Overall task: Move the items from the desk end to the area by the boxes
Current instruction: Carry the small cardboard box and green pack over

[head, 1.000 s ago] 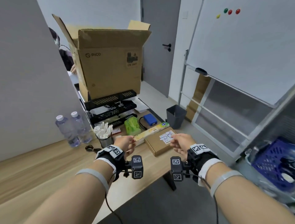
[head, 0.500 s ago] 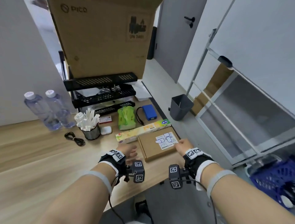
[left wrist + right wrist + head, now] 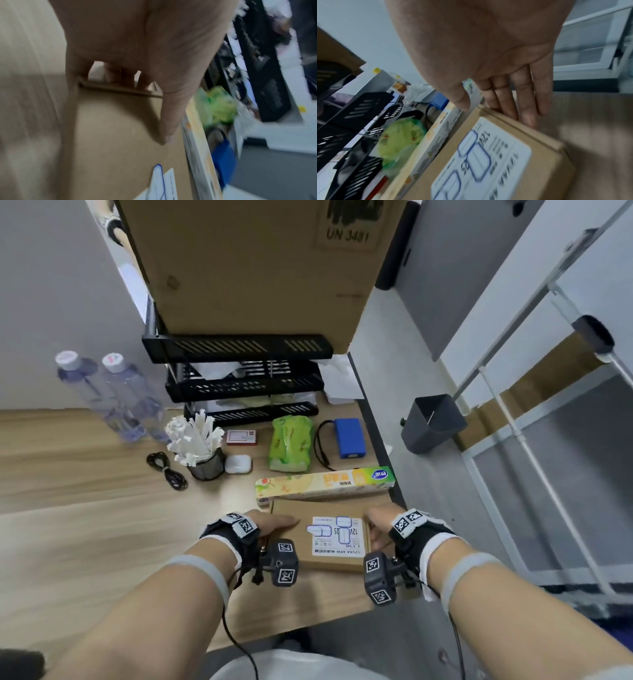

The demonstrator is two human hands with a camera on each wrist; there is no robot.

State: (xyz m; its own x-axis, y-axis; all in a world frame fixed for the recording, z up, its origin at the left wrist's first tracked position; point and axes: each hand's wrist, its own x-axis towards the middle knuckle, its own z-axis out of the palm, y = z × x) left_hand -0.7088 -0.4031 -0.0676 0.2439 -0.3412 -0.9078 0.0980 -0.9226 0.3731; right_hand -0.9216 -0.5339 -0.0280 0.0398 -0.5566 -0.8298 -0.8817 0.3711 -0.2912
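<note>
A flat brown cardboard box [image 3: 325, 510] with a white label lies at the desk's end, near the front corner. My left hand [image 3: 274, 523] grips its left edge: the thumb [image 3: 168, 121] lies on the lid and the fingers curl down over the side. My right hand [image 3: 376, 525] is at the box's right edge. Its straight fingers [image 3: 522, 108] press against the side wall, and the thumb hovers over the lid corner. The box [image 3: 544, 146] still rests on the desk. A long yellow-green wrap carton [image 3: 325, 482] lies right behind it, touching or nearly so.
Behind lie a green tissue pack [image 3: 291, 445], a blue battery pack [image 3: 349, 438], a white earbud case [image 3: 238, 463], a cup of white sticks [image 3: 198, 446], a black cable [image 3: 168, 470] and two water bottles [image 3: 102, 395]. A big carton [image 3: 257, 268] tops the black tray rack [image 3: 243, 378]. A bin [image 3: 431, 422] stands on the floor.
The head view has tipped down and closer. Both hands have dropped from above the items onto the brown box, the left to its left edge, the right to its right edge.
</note>
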